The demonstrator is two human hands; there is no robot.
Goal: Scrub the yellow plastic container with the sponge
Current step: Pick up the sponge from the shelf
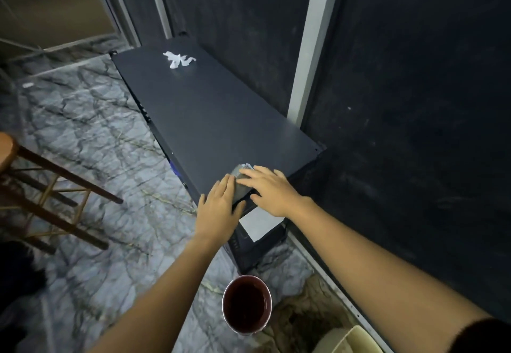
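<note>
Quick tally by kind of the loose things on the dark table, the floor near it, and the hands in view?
Hands: 2, left hand and right hand
Grey sponge: 1
White crumpled paper: 1
Dark red bucket: 1
Pale yellow container: 1
Wooden stool: 1
Total: 7

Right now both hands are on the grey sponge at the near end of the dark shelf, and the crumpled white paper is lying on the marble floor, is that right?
Not quite. The head view shows the crumpled white paper lying on the far end of the dark shelf, not on the marble floor. The rest holds: the left hand and right hand are both on the grey sponge at the shelf's near end.
</note>
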